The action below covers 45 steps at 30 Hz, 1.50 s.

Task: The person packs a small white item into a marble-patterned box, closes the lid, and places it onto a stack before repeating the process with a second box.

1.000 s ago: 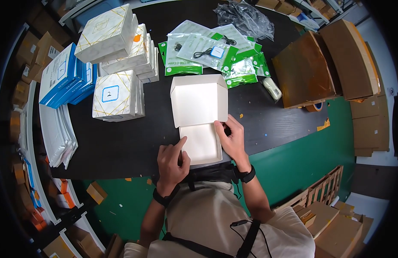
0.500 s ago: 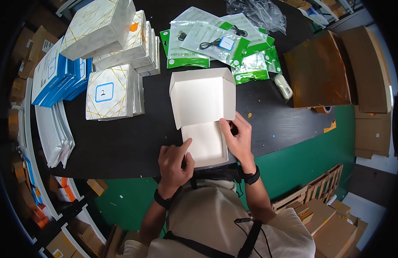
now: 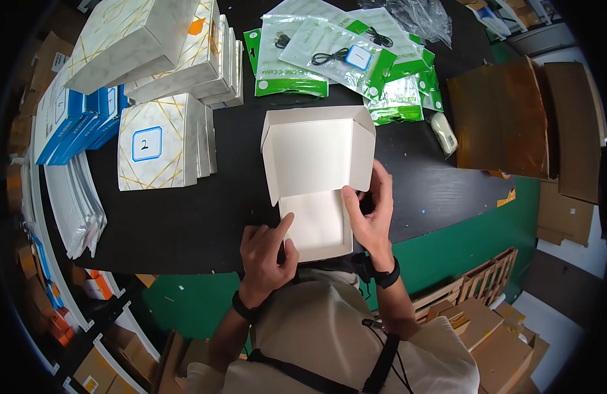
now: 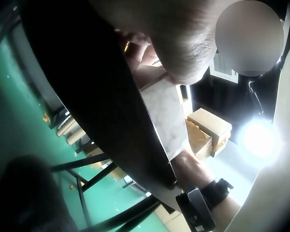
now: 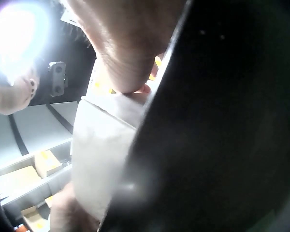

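The white box (image 3: 318,157) is pinched at its right wall by the right hand (image 3: 375,220); its left edge is touched by the left hand (image 3: 265,259), loosely open.

The open box (image 3: 310,154) looks to be smooth, matt white card inside, while the stacked boxes (image 3: 175,128) have a smooth marbled finish crossed by gold lines, and the blue boxes (image 3: 70,128) look like smooth printed card. Shiny, see-through plastic makes up the pouches (image 3: 303,46) and the wrinkled bag (image 3: 425,20), against the smooth black table (image 3: 192,226) with its faint sheen. The carton (image 3: 497,118) is brown cardboard with a glossy patch, the pallet (image 3: 490,279) is slatted bare wood, and the shirt (image 3: 316,318) is soft-looking, creased matt cloth.
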Motion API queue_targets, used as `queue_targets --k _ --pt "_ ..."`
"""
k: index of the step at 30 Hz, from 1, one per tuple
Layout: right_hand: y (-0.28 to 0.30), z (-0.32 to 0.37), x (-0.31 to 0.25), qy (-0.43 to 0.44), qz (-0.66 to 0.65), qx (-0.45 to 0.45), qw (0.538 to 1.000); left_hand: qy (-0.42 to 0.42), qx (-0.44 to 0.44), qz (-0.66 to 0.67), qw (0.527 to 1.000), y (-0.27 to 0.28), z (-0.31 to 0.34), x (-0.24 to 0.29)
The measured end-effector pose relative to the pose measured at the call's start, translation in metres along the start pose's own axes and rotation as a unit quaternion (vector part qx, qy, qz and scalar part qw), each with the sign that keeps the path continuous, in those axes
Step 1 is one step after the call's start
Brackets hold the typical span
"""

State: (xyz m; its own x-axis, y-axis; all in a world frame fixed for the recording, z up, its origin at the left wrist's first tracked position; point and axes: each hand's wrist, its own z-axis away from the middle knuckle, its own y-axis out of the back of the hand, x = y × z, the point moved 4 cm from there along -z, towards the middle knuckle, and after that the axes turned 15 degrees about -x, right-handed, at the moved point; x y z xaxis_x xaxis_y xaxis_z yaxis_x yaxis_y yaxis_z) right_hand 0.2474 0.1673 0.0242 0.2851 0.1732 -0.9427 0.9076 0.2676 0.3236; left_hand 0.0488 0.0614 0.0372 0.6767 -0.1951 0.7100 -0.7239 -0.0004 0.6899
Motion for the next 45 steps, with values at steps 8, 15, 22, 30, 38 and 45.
queue_targets --k 8,15,22,30,38,45 --pt "0.0 0.003 -0.007 0.134 0.039 0.034 0.99 -0.013 0.008 -0.006 1.0 0.0 0.001 0.001" --pt "0.099 -0.013 -0.062 0.112 0.231 0.081 0.963 -0.007 0.023 -0.014 1.0 -0.002 0.003 0.001" --pt "0.187 -0.051 0.031 -0.076 0.466 0.048 0.88 -0.021 0.05 0.0 0.999 -0.003 0.006 0.001" --pt "0.146 0.029 -0.011 -0.14 0.333 -0.04 0.932 -0.027 0.091 0.02 0.995 -0.001 0.008 0.001" --pt "0.021 0.052 -0.116 -0.038 0.27 -0.13 0.953 -0.035 0.065 0.035 0.997 -0.002 0.01 0.002" --pt "-0.02 0.032 -0.094 -0.021 0.338 -0.199 0.919 -0.024 0.064 0.049 0.996 0.0 0.012 -0.002"
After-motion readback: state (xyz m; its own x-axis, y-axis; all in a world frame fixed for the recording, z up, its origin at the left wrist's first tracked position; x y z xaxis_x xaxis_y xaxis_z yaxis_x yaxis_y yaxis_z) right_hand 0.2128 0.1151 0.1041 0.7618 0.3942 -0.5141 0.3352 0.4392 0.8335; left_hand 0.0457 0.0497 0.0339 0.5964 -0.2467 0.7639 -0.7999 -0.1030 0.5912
